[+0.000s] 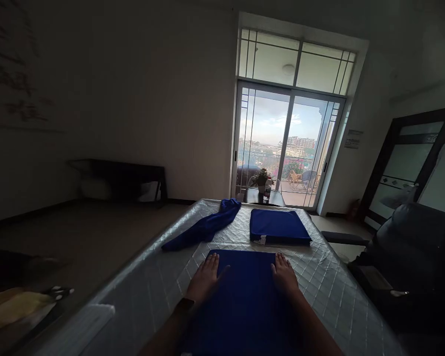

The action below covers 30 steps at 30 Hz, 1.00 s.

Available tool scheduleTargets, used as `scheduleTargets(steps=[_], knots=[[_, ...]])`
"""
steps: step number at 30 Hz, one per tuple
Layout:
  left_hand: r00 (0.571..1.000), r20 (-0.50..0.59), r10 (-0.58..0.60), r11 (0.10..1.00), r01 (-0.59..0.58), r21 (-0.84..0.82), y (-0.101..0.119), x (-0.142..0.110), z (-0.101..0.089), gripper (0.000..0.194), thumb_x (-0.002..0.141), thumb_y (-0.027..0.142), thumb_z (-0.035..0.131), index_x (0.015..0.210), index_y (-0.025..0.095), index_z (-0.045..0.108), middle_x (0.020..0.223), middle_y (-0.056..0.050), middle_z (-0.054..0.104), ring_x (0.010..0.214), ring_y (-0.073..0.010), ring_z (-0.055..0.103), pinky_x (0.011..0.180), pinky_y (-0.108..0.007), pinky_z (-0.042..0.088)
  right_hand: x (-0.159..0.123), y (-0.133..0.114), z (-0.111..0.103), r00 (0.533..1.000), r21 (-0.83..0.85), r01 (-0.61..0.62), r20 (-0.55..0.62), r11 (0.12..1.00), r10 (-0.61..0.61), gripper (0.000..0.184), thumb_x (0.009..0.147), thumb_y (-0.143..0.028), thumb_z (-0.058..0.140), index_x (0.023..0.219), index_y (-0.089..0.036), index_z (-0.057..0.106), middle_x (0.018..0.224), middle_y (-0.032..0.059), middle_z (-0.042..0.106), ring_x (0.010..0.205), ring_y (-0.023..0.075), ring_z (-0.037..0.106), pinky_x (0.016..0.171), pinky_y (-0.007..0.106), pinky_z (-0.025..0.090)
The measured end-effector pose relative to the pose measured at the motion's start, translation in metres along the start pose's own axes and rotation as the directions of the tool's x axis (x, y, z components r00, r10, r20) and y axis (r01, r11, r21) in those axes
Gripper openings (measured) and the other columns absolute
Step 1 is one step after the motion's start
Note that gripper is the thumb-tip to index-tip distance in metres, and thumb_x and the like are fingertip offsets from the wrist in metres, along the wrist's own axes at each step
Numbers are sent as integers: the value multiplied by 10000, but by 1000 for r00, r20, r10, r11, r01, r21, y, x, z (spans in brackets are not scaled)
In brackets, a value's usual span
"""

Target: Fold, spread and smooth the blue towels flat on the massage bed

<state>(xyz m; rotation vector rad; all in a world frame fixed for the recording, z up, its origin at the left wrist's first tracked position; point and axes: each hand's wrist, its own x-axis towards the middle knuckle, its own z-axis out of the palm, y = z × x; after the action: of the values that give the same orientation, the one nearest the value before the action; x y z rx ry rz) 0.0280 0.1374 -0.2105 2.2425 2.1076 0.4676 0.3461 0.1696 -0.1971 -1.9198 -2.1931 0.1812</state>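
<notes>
A flat, dark blue folded cloth [244, 301] lies in front of me on a silvery quilted surface [333, 291]. My left hand [204, 274] rests flat on its far left edge, fingers stretched out and thumb apart. On the far right edge lies my right hand [285, 274], also flat with its fingers extended. Beyond my hands, to the right, sits a thicker blue folded cloth [278, 225] with a small white tag at its near edge. Farther to the left, a crumpled blue cloth [207, 225] stretches diagonally across the quilted surface. The near part of the cloth under my hands is dark.
A small dark table [257, 199] with a potted plant [262, 179] stands past the far end, before glass sliding doors [267, 118]. On the right is a dark armchair [422, 247]. A pale flat object [92, 321] lies at the near left edge.
</notes>
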Motion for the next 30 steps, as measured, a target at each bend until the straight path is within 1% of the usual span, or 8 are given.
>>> scheduleTargets(steps=[7, 11, 13, 19, 23, 26, 28, 30], knots=[[1000, 21, -15, 1000, 16, -8, 5, 0, -4, 927, 998, 686, 108, 1567, -21, 303, 1655, -198, 267, 1557, -303, 228, 1274, -479, 189, -5, -6, -8, 1000, -35, 2, -14, 999, -3, 648, 1030, -343, 207, 1607, -51, 252, 1682, 118, 235, 1572, 210, 143, 1266, 382, 105], [1000, -12, -5, 1000, 5, -12, 5, 0, -5, 925, 996, 697, 130, 1551, -7, 361, 1638, -207, 307, 1542, -318, 270, 1266, -493, 217, -14, -11, -16, 995, -94, 81, -56, 992, -87, 624, 1017, -274, 214, 1588, -39, 303, 1660, 139, 283, 1567, 204, 168, 1274, 389, 54], [1000, -26, 1, 1000, -2, -13, 5, -1, -4, 920, 997, 696, 116, 1548, 6, 378, 1634, -207, 318, 1536, -321, 288, 1259, -499, 234, -22, -12, -14, 993, -109, 93, -62, 990, -100, 625, 1021, -286, 197, 1583, -40, 321, 1657, 134, 287, 1566, 205, 168, 1275, 396, 74], [1000, 9, -16, 1000, 16, -7, 5, -3, -8, 915, 1005, 678, 95, 1562, -12, 324, 1654, -194, 262, 1555, -300, 235, 1271, -473, 203, -44, -7, 1, 1000, -110, 17, 15, 994, -15, 668, 1027, -358, 185, 1593, -12, 266, 1682, 136, 197, 1574, 237, 107, 1270, 419, 138], [994, -113, 0, 1000, 4, 31, 12, 0, -12, 882, 1017, 665, 138, 1549, -3, 361, 1629, -209, 323, 1538, -308, 278, 1259, -499, 244, -49, -9, 0, 1000, -35, -10, 20, 999, 11, 676, 1033, -383, 157, 1609, -35, 221, 1693, 114, 165, 1577, 219, 84, 1272, 419, 130], [973, -215, 86, 996, -79, 41, 42, 1, -12, 828, 1034, 634, 167, 1549, 21, 379, 1616, -199, 359, 1532, -306, 292, 1250, -497, 284, -49, -11, -4, 1000, -4, -21, 16, 1000, 21, 682, 1037, -397, 146, 1614, -37, 193, 1697, 110, 153, 1579, 208, 70, 1274, 413, 115], [961, -192, 200, 979, -201, 15, 78, -2, -9, 782, 1043, 621, 181, 1555, 69, 391, 1612, -171, 382, 1521, -288, 319, 1239, -478, 319, -50, -12, -5, 999, -8, -29, 16, 1000, 29, 685, 1037, -401, 151, 1613, -34, 197, 1697, 110, 148, 1579, 211, 72, 1274, 410, 113], [941, -116, 318, 945, -324, -41, 120, -8, -3, 762, 1046, 621, 185, 1561, 97, 388, 1607, -157, 398, 1512, -270, 341, 1232, -461, 341, -51, -11, -5, 999, -20, -25, 20, 999, 26, 678, 1036, -390, 157, 1611, -34, 207, 1696, 113, 146, 1579, 217, 79, 1272, 411, 113]])
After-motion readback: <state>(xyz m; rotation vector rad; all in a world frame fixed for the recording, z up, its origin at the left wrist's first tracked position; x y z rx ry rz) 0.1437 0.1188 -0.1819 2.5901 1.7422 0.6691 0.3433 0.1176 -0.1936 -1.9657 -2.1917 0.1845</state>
